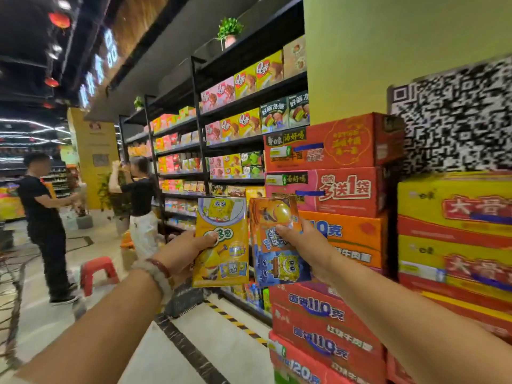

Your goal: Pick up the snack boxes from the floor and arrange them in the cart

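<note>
Hands are both up in front of us, each with a snack box held out toward the shelves (232, 128). Our left hand (182, 252) pinches the yellow box (221, 242) by its left edge, thumb on the front, the other fingers hidden behind it. Our right hand (307, 246) grips the orange-and-blue box (277, 242) from the right side, thumb pressed on the front too. Both boxes are upright, side by side, nearly touching, well up off the floor (138, 342). Stacked cartons (332, 245) sit just behind on the right, their lower ones cut off by the frame. Two people (41, 212) stand farther down the aisle near a red stool (98, 271). Print on the boxes is too blurry to read.
</note>
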Tool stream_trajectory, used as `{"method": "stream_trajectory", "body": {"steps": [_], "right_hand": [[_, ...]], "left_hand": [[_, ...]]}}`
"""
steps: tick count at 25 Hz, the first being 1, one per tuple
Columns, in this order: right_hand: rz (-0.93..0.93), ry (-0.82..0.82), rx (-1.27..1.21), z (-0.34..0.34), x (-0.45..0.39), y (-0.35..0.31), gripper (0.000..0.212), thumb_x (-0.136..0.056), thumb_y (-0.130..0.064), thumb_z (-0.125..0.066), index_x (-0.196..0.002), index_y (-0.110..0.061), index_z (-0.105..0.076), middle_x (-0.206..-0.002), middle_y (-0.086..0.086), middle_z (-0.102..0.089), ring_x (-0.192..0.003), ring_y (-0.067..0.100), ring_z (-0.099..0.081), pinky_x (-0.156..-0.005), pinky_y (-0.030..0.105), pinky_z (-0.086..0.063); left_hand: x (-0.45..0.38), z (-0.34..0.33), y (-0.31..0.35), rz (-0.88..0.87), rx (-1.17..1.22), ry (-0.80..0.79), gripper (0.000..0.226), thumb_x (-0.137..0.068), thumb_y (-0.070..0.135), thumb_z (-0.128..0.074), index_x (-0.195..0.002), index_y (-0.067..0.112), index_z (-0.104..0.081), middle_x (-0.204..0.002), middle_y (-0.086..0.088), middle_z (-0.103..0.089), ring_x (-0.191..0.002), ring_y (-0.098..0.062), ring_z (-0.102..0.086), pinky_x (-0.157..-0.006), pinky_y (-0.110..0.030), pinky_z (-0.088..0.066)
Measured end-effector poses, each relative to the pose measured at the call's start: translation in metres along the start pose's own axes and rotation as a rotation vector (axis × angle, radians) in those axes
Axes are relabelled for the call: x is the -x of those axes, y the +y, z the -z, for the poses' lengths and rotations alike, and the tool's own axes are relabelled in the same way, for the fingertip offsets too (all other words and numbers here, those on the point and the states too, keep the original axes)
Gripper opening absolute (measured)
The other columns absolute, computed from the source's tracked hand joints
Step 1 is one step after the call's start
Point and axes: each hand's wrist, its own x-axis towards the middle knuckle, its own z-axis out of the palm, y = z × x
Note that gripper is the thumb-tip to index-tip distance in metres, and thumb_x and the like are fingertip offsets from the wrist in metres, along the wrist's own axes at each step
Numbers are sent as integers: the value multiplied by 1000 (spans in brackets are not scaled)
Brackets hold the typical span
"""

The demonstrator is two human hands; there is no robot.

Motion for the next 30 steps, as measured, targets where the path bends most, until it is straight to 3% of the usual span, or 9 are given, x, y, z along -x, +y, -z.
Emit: {"method": "stream_trajectory", "body": {"steps": [2,4,6,8,12,17,24,28,30], "right_hand": [[-33,97,-1,32,30,0,47,-87,-38,-63,-126,-21,-45,-122,8,-59,-107,26,-62,-97,45,-50],[-48,213,45,72,66,-7,40,-87,-36,-63,-121,-21,-48,-120,8,-61,-105,24,-62,-97,45,-50],[-45,320,85,118,107,-18,31,-90,-33,-60,-116,-24,-47,-112,-1,-62,-97,15,-62,-86,34,-53],[-41,426,97,167,153,-32,30,-91,-32,-58,-118,-24,-46,-104,-7,-61,-92,10,-61,-79,28,-51],[-21,687,203,267,255,-67,21,-91,-34,-59,-108,-27,-49,-107,-5,-61,-100,16,-60,-85,34,-52],[-61,1105,326,381,431,-117,47,-83,-41,-65,-123,-21,-50,-121,4,-63,-108,24,-61,-96,45,-50],[-69,1483,381,474,671,-166,15,-91,-25,-60,-104,-26,-53,-104,3,-68,-93,25,-68,-85,48,-55],[-53,1698,382,509,780,-173,26,-91,-22,-59,-116,-20,-52,-103,4,-70,-89,25,-70,-81,47,-57],[-66,1750,409,522,826,-178,18,-93,-21,-56,-111,-21,-55,-98,3,-72,-83,20,-72,-74,40,-60]], "left_hand": [[5,-38,-2,-2,47,-124,17,-95,19,-50,-105,10,-61,-105,-15,-70,-98,-37,-65,-86,-51,-54],[8,-83,0,-2,52,-250,22,-95,18,-49,-110,7,-61,-97,-14,-71,-89,-34,-66,-86,-49,-55],[12,-134,7,-26,-22,-328,32,-95,19,-51,-119,-1,-55,-74,-12,-67,-60,-21,-64,-64,-34,-58],[23,-194,18,-22,-53,-430,46,-93,21,-55,-130,-5,-42,-75,-25,-58,-48,-16,-54,-50,-28,-50],[68,-337,41,-31,28,-688,20,-91,19,-57,-105,6,-54,-71,-10,-57,-47,-16,-53,-52,-29,-46],[178,-529,72,-48,45,-1066,20,-90,21,-57,-105,11,-47,-78,-7,-57,-52,-17,-55,-47,-27,-49],[373,-737,81,-23,-3,-1492,18,-90,19,-57,-105,12,-51,-78,-6,-61,-58,-16,-56,-53,-25,-46],[468,-835,83,-51,-24,-1687,18,-89,17,-59,-103,7,-52,-69,-7,-63,-42,-13,-59,-44,-21,-48],[512,-881,81,-72,-42,-1792,13,-90,17,-58,-100,11,-54,-80,-9,-66,-45,-12,-61,-52,-24,-50]]}}
